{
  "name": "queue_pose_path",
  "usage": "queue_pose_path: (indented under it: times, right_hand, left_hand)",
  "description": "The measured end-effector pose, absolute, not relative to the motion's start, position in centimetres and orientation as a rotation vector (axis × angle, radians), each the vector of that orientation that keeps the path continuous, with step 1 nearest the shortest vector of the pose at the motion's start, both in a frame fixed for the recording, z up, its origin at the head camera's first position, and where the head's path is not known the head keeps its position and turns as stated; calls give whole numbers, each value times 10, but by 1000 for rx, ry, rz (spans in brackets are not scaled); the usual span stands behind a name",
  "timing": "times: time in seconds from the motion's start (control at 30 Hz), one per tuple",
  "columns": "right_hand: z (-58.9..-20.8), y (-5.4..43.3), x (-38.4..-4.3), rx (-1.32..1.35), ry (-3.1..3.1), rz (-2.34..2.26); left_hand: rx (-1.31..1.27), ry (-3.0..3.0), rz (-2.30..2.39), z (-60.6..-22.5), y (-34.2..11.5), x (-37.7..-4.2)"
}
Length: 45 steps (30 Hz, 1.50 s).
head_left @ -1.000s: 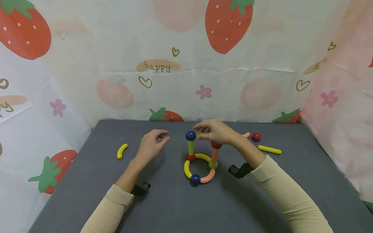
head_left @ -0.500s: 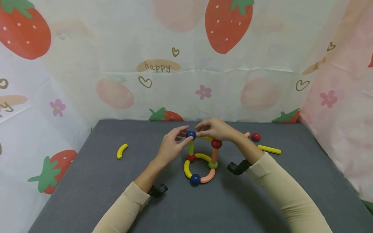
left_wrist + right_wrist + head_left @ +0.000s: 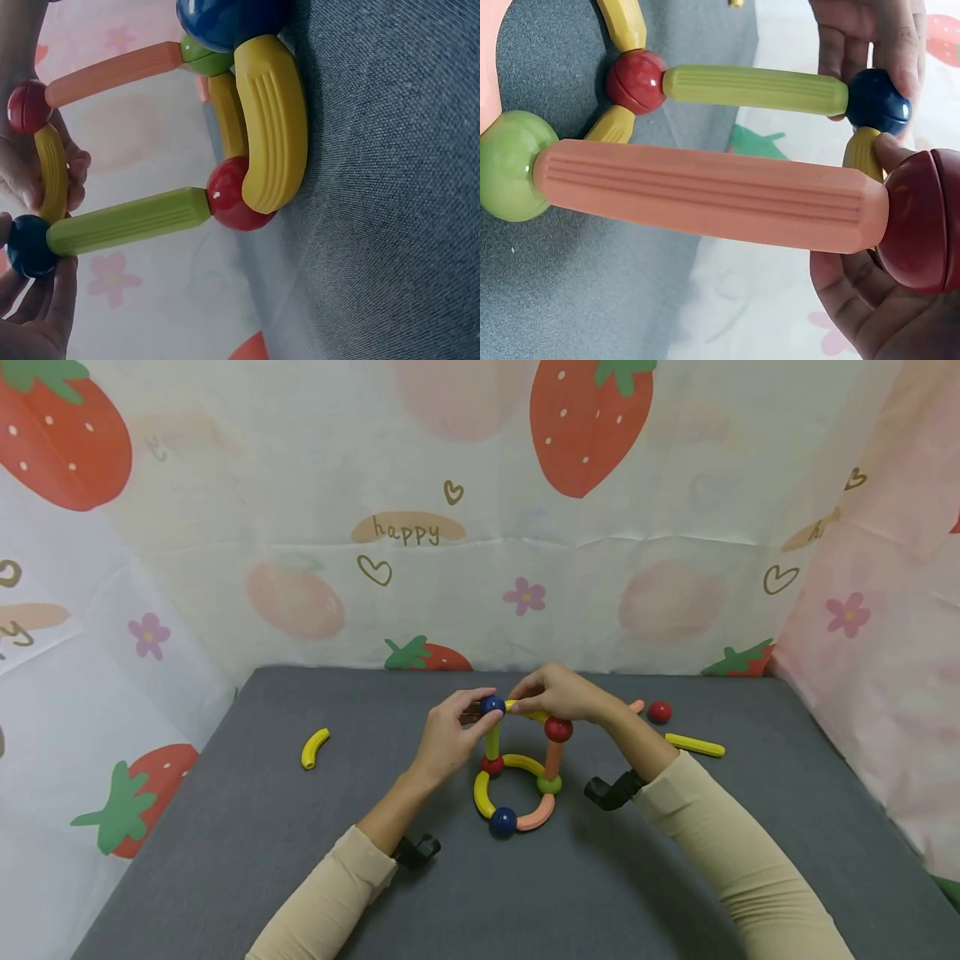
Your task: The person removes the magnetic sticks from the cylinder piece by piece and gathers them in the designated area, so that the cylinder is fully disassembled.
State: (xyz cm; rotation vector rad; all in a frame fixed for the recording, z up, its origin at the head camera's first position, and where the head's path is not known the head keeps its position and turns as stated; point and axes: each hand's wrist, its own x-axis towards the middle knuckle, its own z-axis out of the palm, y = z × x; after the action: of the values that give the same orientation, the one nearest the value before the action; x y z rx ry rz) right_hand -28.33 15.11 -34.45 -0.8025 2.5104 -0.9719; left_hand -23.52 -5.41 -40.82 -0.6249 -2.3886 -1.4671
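- The left hand [image 3: 453, 737] pinches the upper blue ball [image 3: 492, 704] between thumb and fingers.
- The right hand [image 3: 561, 695] pinches the upper yellow curved stick [image 3: 53, 176], which bridges that ball and the upper red ball [image 3: 558, 729].
- Below these, a light-green rod [image 3: 492, 744] and a salmon rod [image 3: 553, 763] stand upright on the lower red ball [image 3: 492, 766] and the green ball [image 3: 549, 784].
- Those two join the lower blue ball [image 3: 503, 822] in a ring of curved sticks [image 3: 536, 815] on the gray tabletop [image 3: 450, 902].
- Well apart at left lies a loose yellow curved stick [image 3: 315, 748].
- At right are a loose red ball [image 3: 660, 712], a yellow straight rod [image 3: 695, 745] and a partly hidden salmon piece [image 3: 637, 706].
- Behind hangs a strawberry-print cloth [image 3: 480, 602].
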Motion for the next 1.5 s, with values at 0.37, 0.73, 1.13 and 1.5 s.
queue_pose_path:
  times: [0.37, 0.73, 1.13, 1.5]
  right_hand:
    - [-346, 148, -280, -821, 2572, -985]
    - [-346, 147, -280, -777, 2627, -978]
    - [-347, 149, -279, -711, 2595, -1069]
    - [-351, 152, -280, -703, 2583, -1061]
  left_hand:
    - [-603, -2404, -1462, -406, -55, -235]
    - [-601, -2405, -1474, -404, -55, -234]
    - [-557, -2410, -1534, -404, -58, -234]
    - [-532, -2432, -1555, -405, -56, -235]
